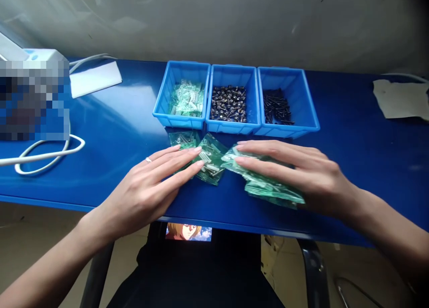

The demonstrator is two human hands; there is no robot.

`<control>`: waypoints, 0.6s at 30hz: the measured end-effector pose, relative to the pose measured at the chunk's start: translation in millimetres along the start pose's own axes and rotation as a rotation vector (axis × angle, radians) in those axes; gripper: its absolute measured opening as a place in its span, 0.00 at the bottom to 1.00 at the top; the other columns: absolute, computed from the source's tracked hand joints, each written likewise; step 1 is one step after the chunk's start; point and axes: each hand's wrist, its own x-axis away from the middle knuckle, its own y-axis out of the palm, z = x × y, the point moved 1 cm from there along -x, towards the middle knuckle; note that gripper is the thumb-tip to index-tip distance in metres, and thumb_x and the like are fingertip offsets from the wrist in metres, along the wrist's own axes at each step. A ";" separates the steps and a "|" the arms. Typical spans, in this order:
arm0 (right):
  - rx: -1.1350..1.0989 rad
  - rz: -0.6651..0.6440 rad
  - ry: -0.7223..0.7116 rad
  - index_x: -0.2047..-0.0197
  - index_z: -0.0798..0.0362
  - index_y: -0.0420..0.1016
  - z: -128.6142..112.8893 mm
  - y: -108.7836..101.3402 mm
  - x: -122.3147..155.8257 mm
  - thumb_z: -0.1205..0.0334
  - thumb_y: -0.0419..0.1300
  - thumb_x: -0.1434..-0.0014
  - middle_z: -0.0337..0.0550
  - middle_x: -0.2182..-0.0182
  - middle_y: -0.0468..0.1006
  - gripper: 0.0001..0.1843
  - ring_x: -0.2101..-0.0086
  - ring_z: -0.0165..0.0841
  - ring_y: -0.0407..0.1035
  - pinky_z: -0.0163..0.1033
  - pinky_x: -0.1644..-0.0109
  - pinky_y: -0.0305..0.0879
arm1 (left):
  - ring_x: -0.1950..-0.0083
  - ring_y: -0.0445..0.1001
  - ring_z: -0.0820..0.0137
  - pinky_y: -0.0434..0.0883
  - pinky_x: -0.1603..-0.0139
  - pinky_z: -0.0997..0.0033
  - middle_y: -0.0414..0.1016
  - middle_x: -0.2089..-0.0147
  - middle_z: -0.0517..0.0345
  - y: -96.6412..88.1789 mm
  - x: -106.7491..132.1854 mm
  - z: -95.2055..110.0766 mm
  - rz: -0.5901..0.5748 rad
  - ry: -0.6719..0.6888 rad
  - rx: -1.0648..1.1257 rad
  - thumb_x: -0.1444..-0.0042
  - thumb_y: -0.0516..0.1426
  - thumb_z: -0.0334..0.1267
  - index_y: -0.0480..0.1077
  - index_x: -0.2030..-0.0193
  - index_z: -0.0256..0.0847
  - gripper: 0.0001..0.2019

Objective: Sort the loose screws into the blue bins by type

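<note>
My left hand (152, 187) lies with fingers stretched out, its tips touching two small green plastic bags. One green bag (184, 139) is partly covered by the fingers. The other bag (211, 158) shows light pins or plugs and metal screws through its film. My right hand (301, 171) has its fingers extended flat over several overlapping green bags (268, 189); its thumb is hidden. Behind the hands stand three blue bins in a row. The left bin (179, 122) holds similar green bags, the middle bin (231, 128) short metal screws, the right bin (288, 131) longer dark screws.
The blue table (134, 120) has its front edge close to my lap. A white cable (50, 158) loops at the left near a folded white paper (96, 79). Another paper (400, 98) lies far right. A lit phone screen (188, 232) shows below the table edge.
</note>
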 end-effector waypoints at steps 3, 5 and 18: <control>0.007 0.024 0.054 0.30 0.54 0.75 0.7 -8.7 9.2 0.72 0.65 0.30 0.54 0.36 0.80 0.26 0.37 0.41 0.77 0.45 0.34 0.81 | 0.18 0.65 0.61 0.72 0.19 0.56 0.63 0.20 0.46 2.6 -7.2 4.3 -0.023 0.051 0.030 0.29 0.54 0.20 0.62 0.23 0.35 0.29; 0.024 0.055 0.071 0.31 0.54 0.76 -1.4 -13.2 12.2 0.72 0.67 0.31 0.54 0.37 0.81 0.26 0.37 0.42 0.78 0.45 0.36 0.82 | 0.17 0.62 0.58 0.72 0.19 0.53 0.63 0.20 0.45 3.1 -10.2 5.1 -0.017 0.062 0.032 0.29 0.55 0.21 0.63 0.23 0.34 0.28; 0.153 0.139 -0.077 0.40 0.63 0.82 -43.3 2.3 -8.5 0.73 0.69 0.34 0.65 0.42 0.83 0.19 0.36 0.52 0.77 0.53 0.36 0.84 | 0.18 0.63 0.60 0.69 0.17 0.50 0.71 0.24 0.53 0.0 4.9 -3.3 -0.010 -0.062 0.060 0.28 0.57 0.23 0.65 0.25 0.37 0.26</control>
